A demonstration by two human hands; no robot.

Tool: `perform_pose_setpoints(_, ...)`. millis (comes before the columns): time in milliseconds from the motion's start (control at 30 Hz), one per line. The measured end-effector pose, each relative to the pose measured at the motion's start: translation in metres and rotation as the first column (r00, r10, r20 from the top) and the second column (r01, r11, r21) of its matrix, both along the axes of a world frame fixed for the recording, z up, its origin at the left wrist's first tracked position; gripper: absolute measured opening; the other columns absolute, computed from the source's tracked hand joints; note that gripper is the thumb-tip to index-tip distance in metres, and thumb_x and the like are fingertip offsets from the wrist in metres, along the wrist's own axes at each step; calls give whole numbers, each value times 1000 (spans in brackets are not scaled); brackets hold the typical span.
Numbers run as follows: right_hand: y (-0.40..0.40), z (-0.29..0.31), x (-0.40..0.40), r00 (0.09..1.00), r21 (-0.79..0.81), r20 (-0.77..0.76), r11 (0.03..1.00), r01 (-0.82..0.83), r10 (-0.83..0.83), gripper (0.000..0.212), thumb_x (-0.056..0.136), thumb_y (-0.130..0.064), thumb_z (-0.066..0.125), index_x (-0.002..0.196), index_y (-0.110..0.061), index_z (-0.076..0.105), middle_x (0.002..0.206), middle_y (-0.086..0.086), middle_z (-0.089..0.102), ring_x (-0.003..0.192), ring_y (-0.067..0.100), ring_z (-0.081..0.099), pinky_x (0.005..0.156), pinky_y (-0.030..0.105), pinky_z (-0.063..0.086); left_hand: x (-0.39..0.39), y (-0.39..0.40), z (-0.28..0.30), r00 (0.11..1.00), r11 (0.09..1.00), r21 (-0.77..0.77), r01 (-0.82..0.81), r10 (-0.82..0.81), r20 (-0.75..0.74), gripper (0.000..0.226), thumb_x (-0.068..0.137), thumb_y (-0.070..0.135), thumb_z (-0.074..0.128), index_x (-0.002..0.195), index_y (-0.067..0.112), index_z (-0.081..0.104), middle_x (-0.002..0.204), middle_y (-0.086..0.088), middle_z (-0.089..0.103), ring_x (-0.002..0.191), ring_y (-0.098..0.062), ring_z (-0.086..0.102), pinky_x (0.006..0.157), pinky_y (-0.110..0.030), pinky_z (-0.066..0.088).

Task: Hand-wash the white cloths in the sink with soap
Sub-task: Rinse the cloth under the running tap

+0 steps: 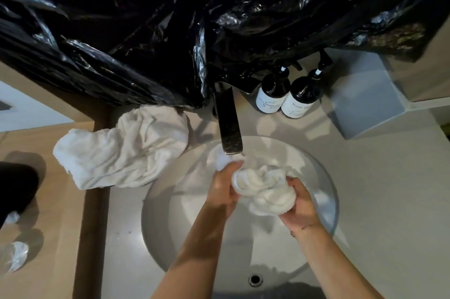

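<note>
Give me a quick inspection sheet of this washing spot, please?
Surface: pale counter with round sink.
Job's things: white cloth bunched over the sink below the faucet; second white cloth on the counter; two dark pump bottles.
Clutter: black plastic sheeting above; grey box.
Grippers: left hand and right hand both grip the bunched cloth.
Cables: nothing seen.
Surroundings: wooden ledge at left.

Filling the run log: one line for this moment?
step: scrubbing | left hand and right hand: grip bunched white cloth | over sink, under faucet | second cloth: counter
</note>
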State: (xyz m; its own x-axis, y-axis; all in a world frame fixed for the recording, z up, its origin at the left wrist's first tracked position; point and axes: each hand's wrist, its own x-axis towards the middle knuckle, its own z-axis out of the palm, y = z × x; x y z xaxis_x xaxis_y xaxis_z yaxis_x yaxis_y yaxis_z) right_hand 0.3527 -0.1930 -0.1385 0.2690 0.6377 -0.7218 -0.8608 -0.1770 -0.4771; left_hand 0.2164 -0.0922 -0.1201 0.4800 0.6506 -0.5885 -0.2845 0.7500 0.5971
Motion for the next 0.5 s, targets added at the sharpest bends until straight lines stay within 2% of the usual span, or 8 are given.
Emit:
perform_pose_setpoints(67, 1, 1, 1, 1000, 9, -30, 1000, 7, -7, 39, 87, -30, 47, 104, -7, 72, 105, 15, 70, 94, 26, 69, 83, 36, 56, 5, 3, 1, 999, 999, 27, 32, -33, 23, 24, 86, 22, 64, 103, 6, 70, 103, -19, 68, 97, -32, 65, 88, -41, 52)
perform_pose_setpoints(133, 1, 4, 2, 999, 6, -29, 1000, 26, -26, 41, 82, -32, 50, 109, -7, 67, 105, 14, 69, 93, 24, 69, 81, 33, 56, 9, 6, 4, 997, 996, 39, 74, -74, 9, 19, 87, 25, 65, 96, 9, 71, 96, -15, 68, 92, -29, 66, 85, -39, 53)
perform_pose_setpoints(233, 4, 1, 6, 999, 36, -43, 999, 24, -23, 47, 89, -33, 41, 118, 0, 58, 112, 20, 62, 103, 29, 62, 84, 32, 54, 17, 8, 16, 990, 993, -9, 122, -121, 67, 25, 95, 28, 55, 88, 8, 70, 92, -14, 68, 87, -25, 68, 85, -37, 53)
perform_pose_setpoints(300, 9, 0, 5, 998, 23, -67, 1000, 13, -11, 48, 96, -34, 34, 120, 3, 54, 107, 20, 62, 101, 33, 58, 77, 34, 54, 19, 9, 25, 991, 992, 20, 121, -122, 60, 28, 92, 35, 57, 81, 13, 70, 84, -8, 68, 80, -19, 68, 78, -31, 55)
perform_pose_setpoints(367, 13, 3, -3, 994, 54, -105, 998, -29, 35, 54, 100, -43, 34, 128, 0, 50, 108, 17, 63, 95, 29, 60, 74, 33, 54, 22, 7, 32, 994, 990, 97, 101, -95, -62, 17, 89, 28, 66, 86, 12, 67, 82, -6, 67, 77, -17, 67, 69, -27, 55)
perform_pose_setpoints(433, 20, -1, -15, 997, 50, -61, 998, -36, 39, 63, 97, -54, 46, 138, -6, 47, 131, 16, 57, 115, 27, 58, 98, 40, 48, 27, 2, 32, 972, 979, 192, 70, -23, -234, 4, 87, 13, 70, 88, 10, 68, 81, -4, 70, 75, -14, 69, 67, -24, 55)
perform_pose_setpoints(467, 26, -5, -21, 998, -48, 12, 997, -57, 57, 65, 91, -57, 57, 137, -11, 51, 135, 14, 57, 119, 26, 58, 103, 43, 45, 29, -2, 28, 945, 967, 250, 55, 31, -326, 4, 84, 10, 74, 84, 12, 70, 78, -1, 72, 73, -12, 70, 69, -23, 55)
perform_pose_setpoints(500, 33, -8, -27, 994, -156, 104, 988, -19, 36, 68, 80, -60, 69, 131, -16, 56, 129, 12, 63, 114, 25, 63, 101, 46, 47, 31, -6, 25, 907, 960, 279, 28, 93, -411, 8, 80, 11, 78, 79, 15, 72, 76, 2, 74, 73, -12, 71, 72, -24, 56)
